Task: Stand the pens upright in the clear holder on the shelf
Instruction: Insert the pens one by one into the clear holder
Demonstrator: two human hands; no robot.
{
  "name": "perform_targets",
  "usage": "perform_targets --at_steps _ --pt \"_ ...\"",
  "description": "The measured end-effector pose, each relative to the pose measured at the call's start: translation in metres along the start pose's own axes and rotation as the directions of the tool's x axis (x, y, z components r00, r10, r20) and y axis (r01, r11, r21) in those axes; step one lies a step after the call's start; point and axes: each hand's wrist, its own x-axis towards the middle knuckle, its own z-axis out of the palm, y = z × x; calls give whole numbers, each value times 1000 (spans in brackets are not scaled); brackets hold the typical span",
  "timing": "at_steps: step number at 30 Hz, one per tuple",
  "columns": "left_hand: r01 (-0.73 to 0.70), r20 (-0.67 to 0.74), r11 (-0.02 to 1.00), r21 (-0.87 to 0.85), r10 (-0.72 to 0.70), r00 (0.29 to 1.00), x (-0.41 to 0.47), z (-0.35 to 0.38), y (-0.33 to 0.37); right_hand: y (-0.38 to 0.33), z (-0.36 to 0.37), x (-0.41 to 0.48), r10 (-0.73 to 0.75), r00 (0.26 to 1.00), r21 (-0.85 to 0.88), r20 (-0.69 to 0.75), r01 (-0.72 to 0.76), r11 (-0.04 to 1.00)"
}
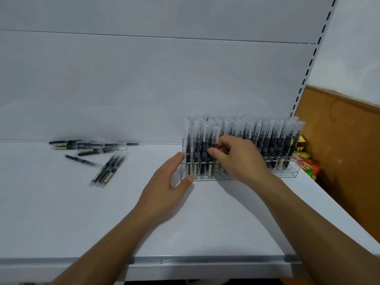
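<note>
White sheet-metal back panel (144, 79) fills the upper view, with one horizontal seam across it. Flat white shelf (82, 223) below it, grey metal strip along the front edge. Brown board wall (345, 140) at far right. White slotted upright (308, 68) runs along the back panel's right edge.

Clear acrylic pen holder (291, 174) sits at the right rear of the shelf, near the back panel, long side facing the camera. It is packed with upright black pens with frosted clear caps (267, 140), caps up, in several rows. Cream labels on the lower barrels; print too small to read.

Left hand (166, 186): released, fingers straight against the holder's left end, thumb at its front bottom corner. Grasps nothing.

Right hand (236, 159): reaches over the holder's front row, thumb and fingertips pinching a front-row pen (215, 135) that stands upright in a slot near the left end.

Loose black pens with clear caps (92, 148) lie flat on the shelf's left rear, well apart from the holder. One heap is near the back panel, a single pen lies in front of it, and a bunch of three lies side by side, angled toward the camera. Same cream labels, unreadable.

Red, yellow and green packets (306, 164) just beyond the holder's right end; there is red lettering, too blurred to read.
</note>
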Motion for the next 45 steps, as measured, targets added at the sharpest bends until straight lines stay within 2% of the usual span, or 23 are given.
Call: perform_targets --at_steps 6,12,16,20,24,30,38,45 --pt "46 -44 994 -98 -51 998 0 -2 4 1 -4 -22 65 997 31 -46 -64 997" --pt "106 -171 954 -282 -159 972 1 -29 3 -32 24 -39 -75 991 62 114 68 996" --pt "213 -239 972 -104 -232 943 2 -85 -20 -63 60 -29 -178 929 130 324 143 981" --pt "375 -324 921 103 -325 888 1 -144 -54 -99 95 -6 -245 852 161 462 191 968" --pt "459 -266 854 244 -396 879 4 -167 -79 -125 131 15 -271 873 131 405 238 962" --pt "416 -181 824 384 -375 909 23 -160 -85 -124 152 23 -322 878 125 355 296 947" --pt "425 -67 735 528 -463 884 50 -154 -68 -125 158 21 -367 870 97 330 355 930" --pt "483 29 748 455 -555 831 63 -152 -65 -122 157 19 -371 871 87 323 363 928"
